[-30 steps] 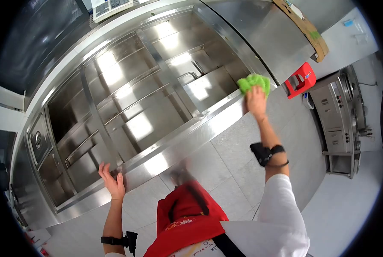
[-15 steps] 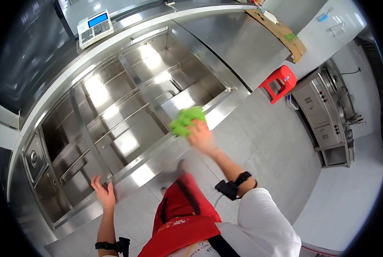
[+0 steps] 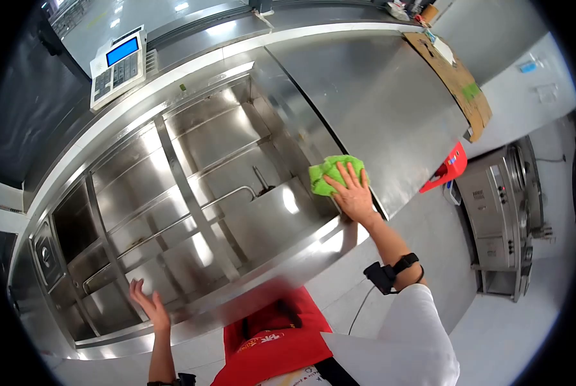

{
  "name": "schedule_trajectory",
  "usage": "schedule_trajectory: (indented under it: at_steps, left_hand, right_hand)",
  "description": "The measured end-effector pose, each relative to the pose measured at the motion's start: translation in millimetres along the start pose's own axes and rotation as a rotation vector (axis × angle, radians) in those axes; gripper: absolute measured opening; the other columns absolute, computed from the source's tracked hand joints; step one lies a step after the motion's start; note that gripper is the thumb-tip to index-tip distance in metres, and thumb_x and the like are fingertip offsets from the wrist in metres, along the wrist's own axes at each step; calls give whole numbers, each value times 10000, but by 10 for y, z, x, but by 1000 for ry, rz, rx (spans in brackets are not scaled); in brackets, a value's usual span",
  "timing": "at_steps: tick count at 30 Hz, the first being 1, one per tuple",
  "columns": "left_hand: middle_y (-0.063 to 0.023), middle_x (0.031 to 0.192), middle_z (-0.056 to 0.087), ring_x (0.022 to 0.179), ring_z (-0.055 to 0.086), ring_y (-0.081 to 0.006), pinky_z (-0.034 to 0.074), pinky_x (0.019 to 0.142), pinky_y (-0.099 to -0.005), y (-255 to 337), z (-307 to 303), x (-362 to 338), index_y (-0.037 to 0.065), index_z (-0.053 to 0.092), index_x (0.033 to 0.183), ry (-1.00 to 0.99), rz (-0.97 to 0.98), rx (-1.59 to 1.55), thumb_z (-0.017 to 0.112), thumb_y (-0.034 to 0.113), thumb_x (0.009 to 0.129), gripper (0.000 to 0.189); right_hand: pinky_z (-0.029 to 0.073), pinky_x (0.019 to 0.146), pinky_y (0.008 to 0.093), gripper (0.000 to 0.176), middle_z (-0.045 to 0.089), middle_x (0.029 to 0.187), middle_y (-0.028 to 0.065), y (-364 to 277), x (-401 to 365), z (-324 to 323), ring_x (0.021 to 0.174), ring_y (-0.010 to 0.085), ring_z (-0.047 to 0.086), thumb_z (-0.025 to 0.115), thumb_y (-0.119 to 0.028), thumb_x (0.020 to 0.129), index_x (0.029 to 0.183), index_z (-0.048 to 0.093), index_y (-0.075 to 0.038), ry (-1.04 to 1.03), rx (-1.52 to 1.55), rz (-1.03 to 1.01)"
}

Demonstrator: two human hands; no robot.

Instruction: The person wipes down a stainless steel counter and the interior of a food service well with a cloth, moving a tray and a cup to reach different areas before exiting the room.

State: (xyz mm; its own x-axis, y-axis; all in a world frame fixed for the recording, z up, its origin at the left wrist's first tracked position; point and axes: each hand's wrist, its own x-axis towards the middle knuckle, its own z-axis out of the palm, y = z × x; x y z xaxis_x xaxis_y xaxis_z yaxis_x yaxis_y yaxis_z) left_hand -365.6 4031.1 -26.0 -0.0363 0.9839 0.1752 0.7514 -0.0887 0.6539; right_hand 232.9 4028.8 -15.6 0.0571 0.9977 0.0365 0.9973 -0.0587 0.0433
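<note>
My right hand (image 3: 354,197) presses on a bright green cloth (image 3: 332,168), fingers spread across its top. The cloth lies bunched at the right rim of a steel steam-table counter (image 3: 314,248), beside the seam with the flat steel worktop (image 3: 371,96). Near the counter's front edge, at the lower left, my left hand (image 3: 151,306) is open, with its fingers apart and nothing in them. Divider bars split the open wells beside it, and a bent metal pipe (image 3: 233,193) runs through them.
A white scale (image 3: 119,69) with a blue display stands on the back ledge. Cardboard (image 3: 452,80) lies along the worktop's right end. A red stool (image 3: 452,168) is below it, and a steel stove (image 3: 499,206) stands farther right. One well has a metal lid (image 3: 46,255).
My right hand has moved right and away from me with the green cloth, from the front rim to the counter's right side. The view has shifted; my left hand stays open near the front edge.
</note>
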Motion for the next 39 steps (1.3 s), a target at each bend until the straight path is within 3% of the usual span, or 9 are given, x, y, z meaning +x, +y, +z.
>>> schedule_trajectory:
  at_steps: [3, 8, 12, 15, 17, 20, 24, 31, 39]
  left_hand:
    - [-214, 1394, 264, 1307, 273, -375, 212, 1083, -481, 706, 670, 322, 16, 403, 1281, -38, 18, -52, 514, 330, 889, 515]
    - [-195, 1397, 254, 1290, 293, -358, 235, 1062, -482, 1137, 1504, 460, 28, 380, 1308, -5, -60, -90, 529, 359, 885, 557]
    - [-178, 1404, 218, 1265, 321, -334, 289, 1008, -465, 1291, 1747, 401, 38, 327, 1341, -9, -317, -214, 529, 335, 883, 581]
    - [-181, 1399, 220, 1261, 328, -340, 303, 1011, -473, 1431, 1873, 337, 32, 322, 1346, 21, -375, -269, 534, 285, 881, 570]
    - [-194, 1399, 212, 1260, 333, -351, 296, 1048, -455, 1491, 1952, 311, 11, 309, 1348, 67, -302, -260, 552, 224, 861, 584]
    - [-208, 1403, 218, 1272, 319, -372, 314, 1033, -429, 1527, 1954, 322, 11, 323, 1338, 62, -284, -202, 571, 260, 861, 592]
    - [-212, 1362, 296, 1212, 394, -382, 366, 983, -428, 1600, 1951, 369, 16, 368, 1303, 88, -306, -177, 603, 439, 836, 673]
    - [-230, 1357, 311, 1203, 398, -412, 383, 966, -438, 1602, 1955, 339, 26, 372, 1302, 81, -349, -171, 607, 444, 826, 675]
    - [-235, 1372, 292, 1203, 393, -420, 375, 962, -444, 1619, 1919, 342, 40, 363, 1314, 89, -216, -88, 592, 374, 840, 624]
  right_hand:
    - [186, 1088, 581, 524, 294, 1483, 84, 21, 717, 70, 1372, 298, 265, 596, -326, 844, 1346, 447, -324, 94, 20, -63]
    - [200, 1062, 610, 497, 306, 1471, 97, -4, 1784, 287, 1359, 309, 272, 587, -311, 848, 1331, 471, -299, 203, 53, -91]
    - [188, 1057, 627, 473, 302, 1474, 98, -58, 2536, 440, 1359, 316, 269, 571, -301, 856, 1321, 485, -290, 243, 75, -64]
    - [166, 1065, 630, 465, 289, 1484, 93, -126, 3049, 539, 1372, 319, 250, 551, -296, 866, 1325, 479, -312, 265, 125, -35]
    - [151, 1071, 629, 462, 283, 1488, 91, -177, 3376, 584, 1380, 318, 236, 537, -303, 874, 1330, 469, -327, 263, 142, -14]
    - [122, 1080, 627, 456, 265, 1500, 88, -209, 3883, 679, 1392, 314, 208, 504, -339, 889, 1342, 448, -337, 248, 133, -1]
    - [128, 1092, 602, 497, 260, 1501, 99, -228, 4385, 742, 1390, 328, 205, 485, -334, 899, 1383, 377, -350, 246, 154, -14]
    - [213, 1094, 536, 513, 296, 1477, 129, -231, 4490, 743, 1366, 325, 264, 511, -291, 892, 1387, 378, -287, 295, 157, -71]
    - [248, 1095, 500, 470, 275, 1481, 141, -122, 3199, 585, 1366, 326, 261, 530, -275, 893, 1350, 437, -217, 233, 142, -137]
